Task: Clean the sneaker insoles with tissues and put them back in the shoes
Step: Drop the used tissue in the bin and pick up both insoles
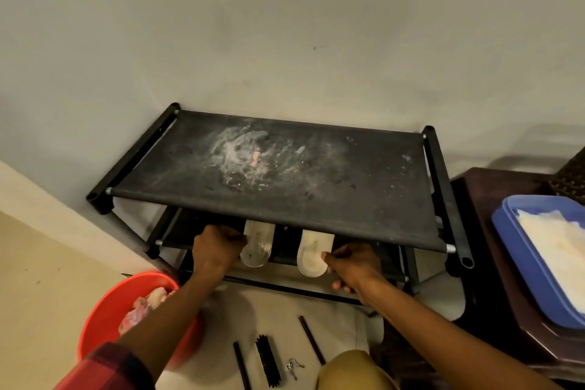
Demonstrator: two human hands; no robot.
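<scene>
Wall (285, 25): plain grey-white, matte, fills top half. Floor (38, 263): pale beige tile.

Shoe rack (332, 193) against the wall: black tube frame, metal rod ends, stretched black fabric shelves. Top shelf is dusty, w/ a whitish swirl smear left of ctr.

Side table (481, 199) at right: dark brown, glossy plastic, angular edges. On it a blue tray (506, 231), rounded rectangle, smooth plastic, holding soft white tissues (557, 250).

Red basin (104, 310) lower left: round plastic, crumpled pink-white wads inside (material unclear).

Two insoles on the 2nd shelf, flat, off-white, rounded heels poking out past the front bar, toe ends hidden under the top shelf. Left insole (258, 244) is grubby w/ dark specks; right insole (313, 252) is cleaner, faint print.

Left hand (218, 247): fingers curled together, clamped on left insole's outer edge. Right hand (351, 266): thumb pressed on top of right insole's edge, fingers tucked beneath, a pinch.

Red plaid sleeve (104, 370) on the left arm.

Floor bits near the knees: black bristle brush (267, 361), oblong; two thin black rods (311, 339); small metal keys (292, 367).
</scene>
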